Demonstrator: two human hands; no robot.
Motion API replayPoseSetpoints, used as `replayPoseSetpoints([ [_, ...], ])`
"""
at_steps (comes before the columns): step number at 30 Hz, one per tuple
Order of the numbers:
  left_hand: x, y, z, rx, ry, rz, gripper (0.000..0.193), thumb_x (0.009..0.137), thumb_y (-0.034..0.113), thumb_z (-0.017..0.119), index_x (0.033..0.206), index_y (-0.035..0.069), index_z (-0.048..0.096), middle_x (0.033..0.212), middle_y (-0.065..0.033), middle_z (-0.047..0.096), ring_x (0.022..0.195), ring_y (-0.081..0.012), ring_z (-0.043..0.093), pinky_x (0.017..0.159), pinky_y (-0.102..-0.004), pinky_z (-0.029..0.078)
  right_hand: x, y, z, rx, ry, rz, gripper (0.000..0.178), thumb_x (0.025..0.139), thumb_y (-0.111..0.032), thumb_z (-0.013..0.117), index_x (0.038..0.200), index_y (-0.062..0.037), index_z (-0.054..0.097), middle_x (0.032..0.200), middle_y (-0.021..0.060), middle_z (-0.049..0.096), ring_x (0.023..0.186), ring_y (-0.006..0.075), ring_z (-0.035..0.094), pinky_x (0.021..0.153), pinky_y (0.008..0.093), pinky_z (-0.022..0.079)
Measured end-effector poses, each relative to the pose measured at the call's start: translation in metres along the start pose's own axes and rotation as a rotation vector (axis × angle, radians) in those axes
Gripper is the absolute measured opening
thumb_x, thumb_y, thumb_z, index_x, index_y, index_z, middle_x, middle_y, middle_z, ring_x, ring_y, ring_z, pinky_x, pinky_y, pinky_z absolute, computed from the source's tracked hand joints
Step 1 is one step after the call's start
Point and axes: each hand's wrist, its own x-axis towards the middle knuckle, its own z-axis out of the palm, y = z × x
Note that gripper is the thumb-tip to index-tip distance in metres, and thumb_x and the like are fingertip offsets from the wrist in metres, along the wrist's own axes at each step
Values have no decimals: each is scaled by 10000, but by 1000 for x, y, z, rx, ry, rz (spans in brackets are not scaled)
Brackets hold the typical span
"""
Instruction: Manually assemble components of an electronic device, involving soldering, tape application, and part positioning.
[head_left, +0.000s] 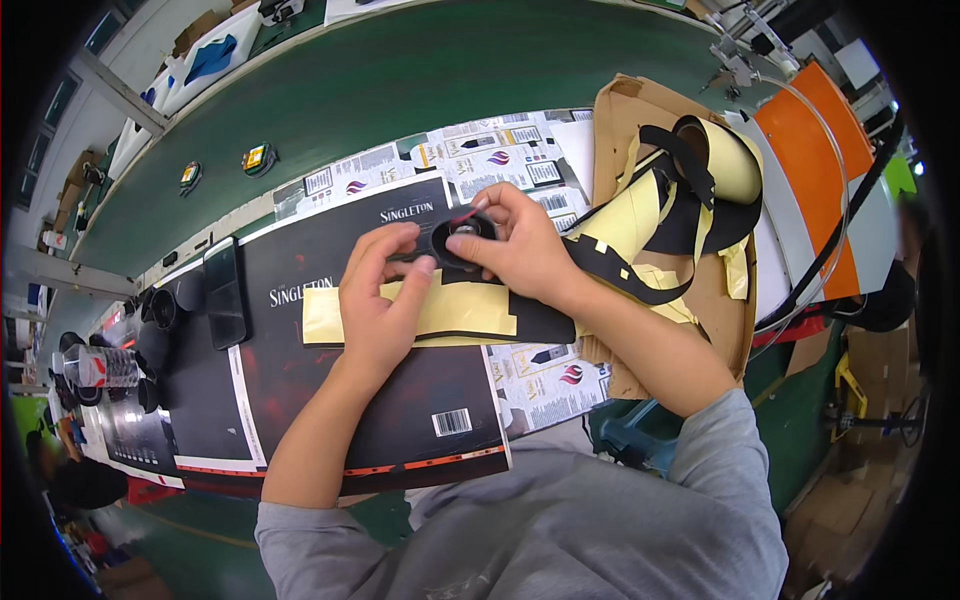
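Between my two hands is a black hollow plastic part [437, 238] with a rounded opening; something small with a metallic glint and a bit of red shows at it. My right hand [525, 250] grips its right side, thumb pressed into the opening. At its left edge, my left hand [380, 300] pinches the part between thumb and fingers. Under the hands lies a strip of black foam [545, 320] with pale yellow backing paper [465, 312] over much of it.
Dark printed sheets [300, 400] cover the bench. To the right, a cardboard box [745, 330] holds curled yellow-backed black foam [720, 165]. On the left are a black phone-like slab [226, 295], black round parts [162, 308] and a clear bottle [105, 367]. Two small devices [259, 159] sit on the green surface.
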Motion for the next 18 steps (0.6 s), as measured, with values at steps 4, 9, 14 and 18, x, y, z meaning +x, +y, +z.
replayPoseSetpoints([
  [4,11,14,-1,346,-47,303,314,841,42,690,1146,-9,631,1253,-153,565,1120,-219,569,913,-321,485,-12,-9,9,-308,-96,-156,371,748,-177,766,1045,-30,599,845,129,678,656,168,640,598,311,497],
  [9,11,1,-2,-74,13,54,148,864,62,693,986,-21,704,962,-84,685,912,-167,622,809,-267,504,-13,-12,12,-150,-153,26,347,784,-149,751,1072,-32,598,829,115,660,628,151,645,547,289,495],
  [14,9,6,0,-355,110,-259,159,909,116,684,957,-35,696,898,-44,682,817,-91,601,774,-238,489,-9,-10,12,90,-192,265,355,837,-98,714,1117,10,525,908,109,641,563,119,634,453,228,513],
  [18,8,5,1,-389,104,-261,148,911,111,679,944,-33,688,923,-62,687,844,-97,610,794,-245,497,-9,-7,10,159,-252,294,387,853,-98,703,1162,10,496,902,100,631,567,120,637,464,229,532],
])
